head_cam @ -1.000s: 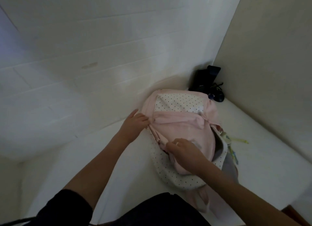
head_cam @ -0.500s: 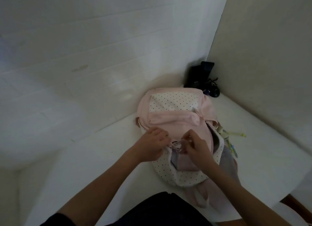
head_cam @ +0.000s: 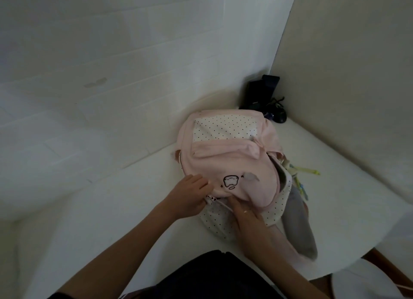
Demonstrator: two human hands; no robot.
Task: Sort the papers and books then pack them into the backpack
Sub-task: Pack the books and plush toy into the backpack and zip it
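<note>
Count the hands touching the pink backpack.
2. The left hand grips the backpack at its near-left edge; the right hand rests on its near opening, fingers partly hidden under the flap.

Backpack (head_cam: pixel 228 160) on table (head_cam: pixel 111 209), corner-side

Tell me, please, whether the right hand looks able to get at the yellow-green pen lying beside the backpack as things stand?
Probably yes. The pen lies in the open on the white table, right of the backpack. The right hand is busy at the backpack's near edge and would have to let go first.
</note>
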